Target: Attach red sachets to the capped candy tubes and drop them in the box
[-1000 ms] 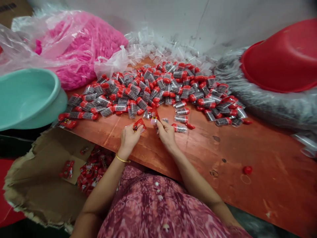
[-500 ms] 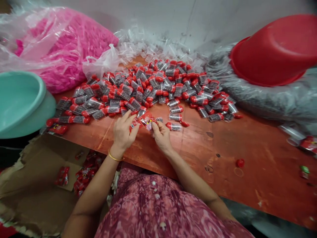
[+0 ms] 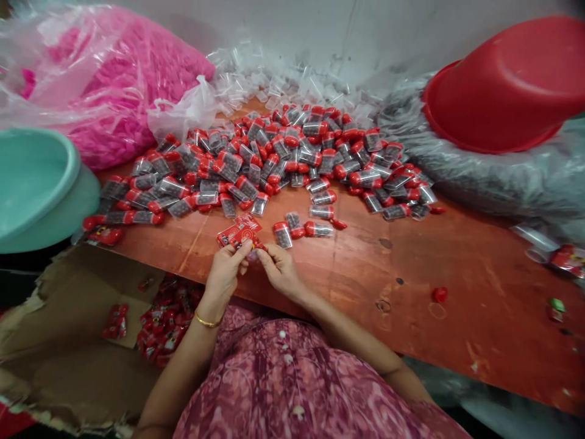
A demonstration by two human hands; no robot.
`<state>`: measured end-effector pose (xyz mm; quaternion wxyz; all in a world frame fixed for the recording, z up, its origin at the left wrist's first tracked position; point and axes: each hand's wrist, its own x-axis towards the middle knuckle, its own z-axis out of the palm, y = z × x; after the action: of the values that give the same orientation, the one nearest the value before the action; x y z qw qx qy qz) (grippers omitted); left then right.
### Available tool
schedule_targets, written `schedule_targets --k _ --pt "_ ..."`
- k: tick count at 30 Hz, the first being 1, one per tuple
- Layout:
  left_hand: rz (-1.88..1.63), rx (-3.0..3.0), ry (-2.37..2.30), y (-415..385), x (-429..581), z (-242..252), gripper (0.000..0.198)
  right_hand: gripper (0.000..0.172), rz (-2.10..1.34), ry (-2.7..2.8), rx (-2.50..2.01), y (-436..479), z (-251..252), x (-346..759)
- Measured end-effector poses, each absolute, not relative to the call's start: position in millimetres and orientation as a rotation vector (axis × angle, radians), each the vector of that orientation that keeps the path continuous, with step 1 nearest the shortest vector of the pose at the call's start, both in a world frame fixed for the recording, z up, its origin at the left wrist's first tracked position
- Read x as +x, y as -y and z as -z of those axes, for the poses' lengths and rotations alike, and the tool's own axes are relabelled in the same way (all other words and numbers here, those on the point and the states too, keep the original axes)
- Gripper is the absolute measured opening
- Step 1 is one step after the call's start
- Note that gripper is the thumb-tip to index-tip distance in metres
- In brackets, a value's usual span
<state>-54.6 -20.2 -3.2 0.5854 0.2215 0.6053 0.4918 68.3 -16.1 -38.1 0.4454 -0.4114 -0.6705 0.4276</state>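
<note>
Between the fingertips of both hands, near the front edge of the desk [image 3: 347,286]: red packet [image 3: 238,233], pinched by the left hand [image 3: 225,272] and the right hand [image 3: 280,272], fingers pressed together on it. Drawn back toward the body since half a second ago, then held at the fringe of the vial pile [image 3: 274,152]. Just beyond the right fingers, a loose red-capped vial [image 3: 283,235] lying flat. Seemingly a shift from picking to working the packet itself.
</note>
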Motion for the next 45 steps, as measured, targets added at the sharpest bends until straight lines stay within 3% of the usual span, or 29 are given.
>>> schedule_targets --k 3,9,15,20,25,33,39,45 --pt "-1.251 0.553 -1.476 22.0 -55.9 4.9 0.045 0.033 -0.895 1.837 -1.154 5.0 33.5 85.7" --pt "-1.406 0.505 -1.473 16.0 -50.2 12.4 0.042 0.039 -0.298 2.231 -1.881 -11.6 20.1 101.2" --pt "-1.326 0.331 -1.334 15.8 -40.3 8.1 0.045 0.032 -0.219 2.319 -1.868 -3.2 35.0 114.2" --pt "-1.333 0.274 -1.242 14.2 -36.5 6.3 0.037 0.026 -0.456 2.104 -1.595 5.6 43.3 145.4" --pt "-1.309 0.314 -1.299 12.5 -29.9 14.5 0.038 0.026 -0.883 1.839 -1.147 29.3 19.7 152.4" --pt "-1.244 0.633 -1.392 24.9 -7.1 9.9 0.041 0.024 -1.417 1.097 -1.155 28.6 22.5 116.5" --pt "-1.125 0.707 -1.316 32.5 -8.6 16.3 0.04 0.037 -1.386 0.81 -1.112 20.1 34.8 110.7" --pt "-1.102 0.543 -1.305 30.5 -9.5 10.9 0.038 0.032 -1.378 0.855 -1.112 21.6 36.0 109.6"
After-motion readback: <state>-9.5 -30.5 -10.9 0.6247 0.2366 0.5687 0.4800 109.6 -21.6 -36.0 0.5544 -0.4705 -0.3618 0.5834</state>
